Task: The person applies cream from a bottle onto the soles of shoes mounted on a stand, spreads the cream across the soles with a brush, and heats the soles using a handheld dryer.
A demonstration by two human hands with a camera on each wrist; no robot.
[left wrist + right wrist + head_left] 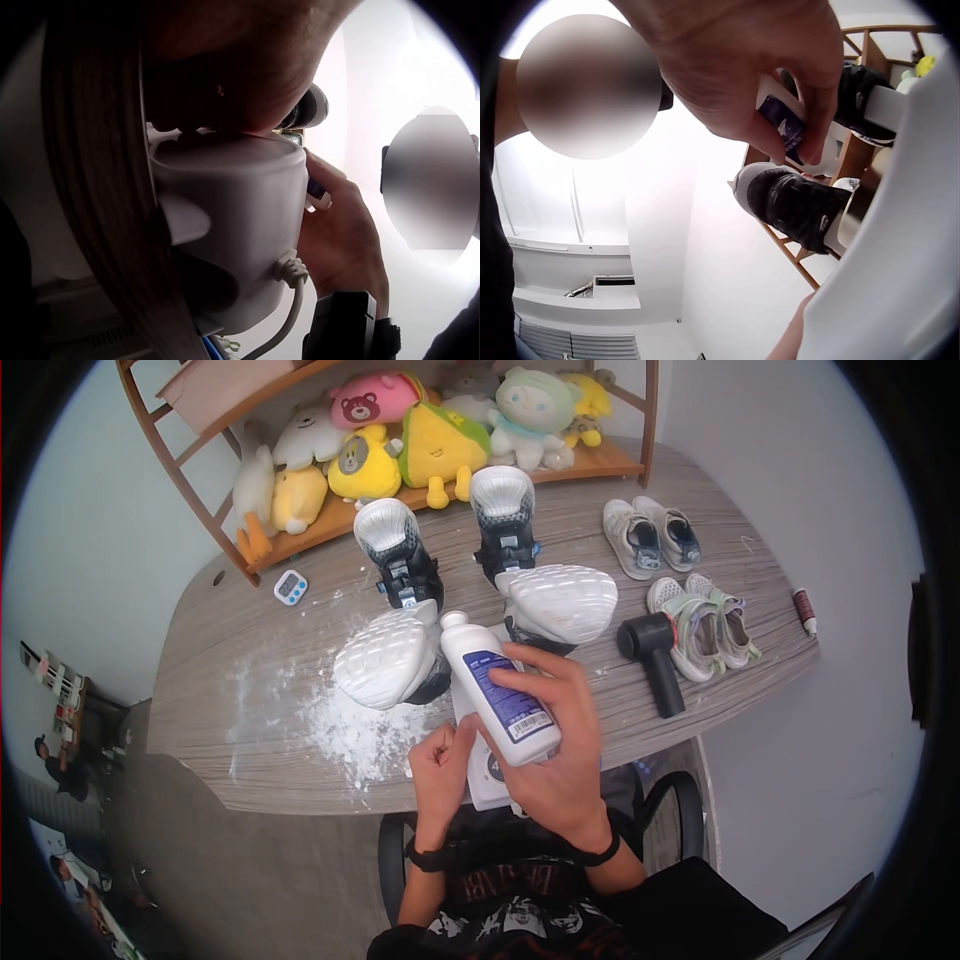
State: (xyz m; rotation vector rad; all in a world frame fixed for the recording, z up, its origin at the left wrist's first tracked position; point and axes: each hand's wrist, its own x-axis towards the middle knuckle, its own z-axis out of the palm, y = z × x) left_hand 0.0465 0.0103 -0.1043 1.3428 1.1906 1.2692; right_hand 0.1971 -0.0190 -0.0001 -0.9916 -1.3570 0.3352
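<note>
My right hand (560, 740) grips a white bottle (500, 690) with a blue label, tilted with its neck pointing away from me. The blue label (784, 124) shows between finger and thumb in the right wrist view. My left hand (440, 765), fingers curled, sits beside the lower bottle at the table's front edge. Below it in the left wrist view stands a white rounded appliance (240, 202) with a cord. Black-and-white shoes with white soles (390, 655) are propped just beyond the bottle; black uppers (787, 202) show in the right wrist view.
White powder (360, 725) is scattered over the wood-grain table (250, 760). A black handheld device (655, 660), pale shoes (700, 620) and a small red-and-white tube (805, 612) lie right. A timer (291, 588) lies left. Plush toys (445, 450) fill the shelf behind.
</note>
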